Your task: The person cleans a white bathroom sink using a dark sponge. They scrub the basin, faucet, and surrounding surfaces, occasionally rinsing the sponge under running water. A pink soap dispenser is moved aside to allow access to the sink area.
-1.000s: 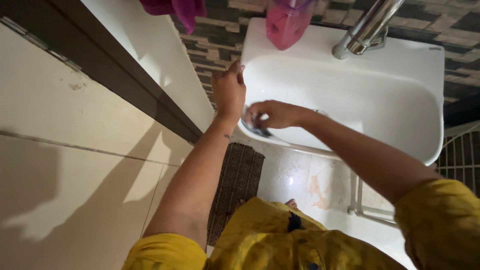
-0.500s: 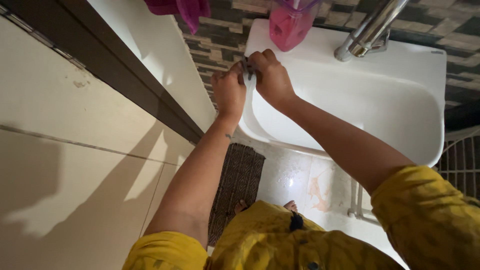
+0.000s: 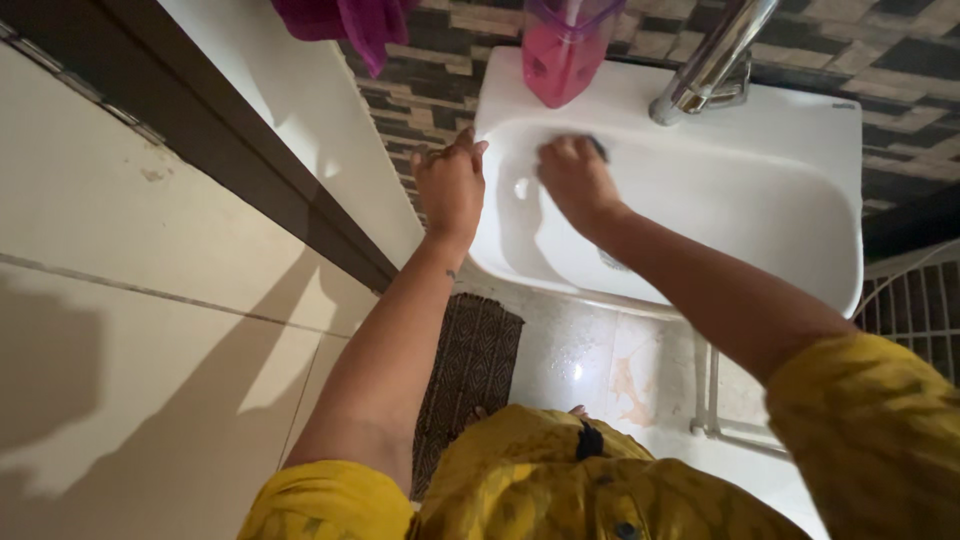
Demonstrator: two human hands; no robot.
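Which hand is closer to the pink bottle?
Right. The right hand is inside the sink just below the pink bottle; the left hand grips the sink's left rim, farther off.

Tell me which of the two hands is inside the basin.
The right hand, pressing a dark scrubber against the basin's inner wall; the left hand only grips the sink rim.

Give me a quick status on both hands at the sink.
Left hand grips sink rim. Right hand presses dark scrubber inside basin. Pink bottle and tap close behind.
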